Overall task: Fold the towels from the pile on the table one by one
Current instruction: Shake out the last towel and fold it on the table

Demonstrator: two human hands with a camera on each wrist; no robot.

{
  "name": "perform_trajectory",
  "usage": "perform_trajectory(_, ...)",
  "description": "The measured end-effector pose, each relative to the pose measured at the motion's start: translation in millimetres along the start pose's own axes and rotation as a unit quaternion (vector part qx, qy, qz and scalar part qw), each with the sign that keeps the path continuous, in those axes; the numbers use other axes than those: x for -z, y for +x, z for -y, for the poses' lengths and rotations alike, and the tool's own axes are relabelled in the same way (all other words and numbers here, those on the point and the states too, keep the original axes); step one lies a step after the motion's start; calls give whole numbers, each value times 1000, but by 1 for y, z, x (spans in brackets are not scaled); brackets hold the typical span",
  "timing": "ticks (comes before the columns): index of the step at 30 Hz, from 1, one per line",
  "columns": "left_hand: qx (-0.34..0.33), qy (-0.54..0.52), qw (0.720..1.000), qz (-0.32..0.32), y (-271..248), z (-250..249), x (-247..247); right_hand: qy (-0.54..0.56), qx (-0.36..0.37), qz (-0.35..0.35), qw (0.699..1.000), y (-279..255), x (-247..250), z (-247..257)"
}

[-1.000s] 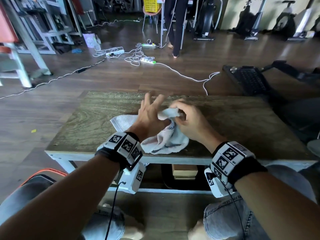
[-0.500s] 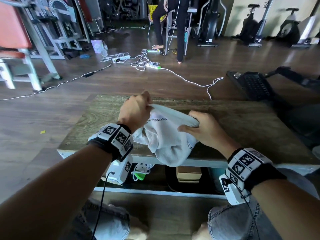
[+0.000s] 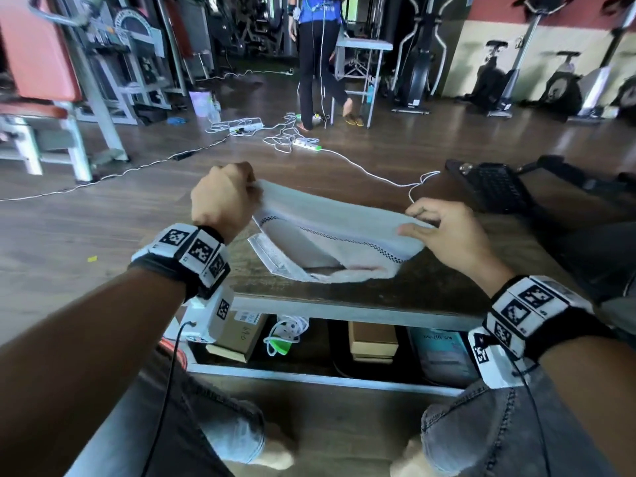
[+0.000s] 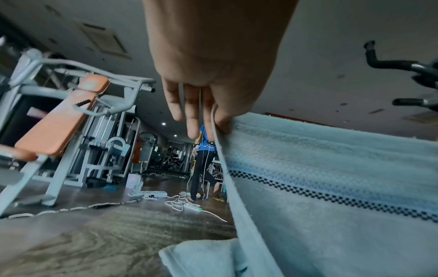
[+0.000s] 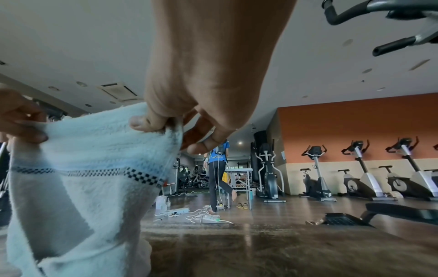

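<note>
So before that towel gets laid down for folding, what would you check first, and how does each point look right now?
1. Left hand grips one top corner of the white towel: ok.
2. Right hand pinches the other top corner, thumb in front: ok.
3. Top edge stretched between the hands: ok, nearly taut.
4. Towel hangs flat: not ok, its lower part is bunched on the wooden table.
5. Bare table to spread it on: ok to the right; the far side is hidden behind the cloth.
6. Other towels from the pile: cannot tell; a fold of cloth shows in the left wrist view, perhaps the same towel.
</note>
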State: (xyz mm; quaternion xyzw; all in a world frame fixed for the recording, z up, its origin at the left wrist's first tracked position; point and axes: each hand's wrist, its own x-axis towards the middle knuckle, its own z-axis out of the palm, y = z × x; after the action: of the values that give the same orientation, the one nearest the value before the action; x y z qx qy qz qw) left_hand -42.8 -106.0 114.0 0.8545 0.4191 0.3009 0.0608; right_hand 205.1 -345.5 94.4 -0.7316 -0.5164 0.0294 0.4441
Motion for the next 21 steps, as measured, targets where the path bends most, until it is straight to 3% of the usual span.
perform_trajectory(5,26,-6,1000,-9,-18,20,25,71,-13,-50,996,4,-4,5)
perform_trajectory(8,-29,-78,996,44,-22,36,28,64,-2,-44,997,7,-11,1)
perform_trajectory(11,-60,-165,963,207,-31,50,20,23,-43,43,998,12,-21,-18)
perform_trajectory(13,-22,-119,927,355,-40,52,11,-19,-64,131,989,13,-32,-34)
perform_trajectory(15,10,-72,904,422,-46,52,-5,-54,-65,165,983,11,-46,-46)
perform_trajectory(21,38,-57,937,342,-33,43,-67,-40,-57,134,989,15,-95,-67)
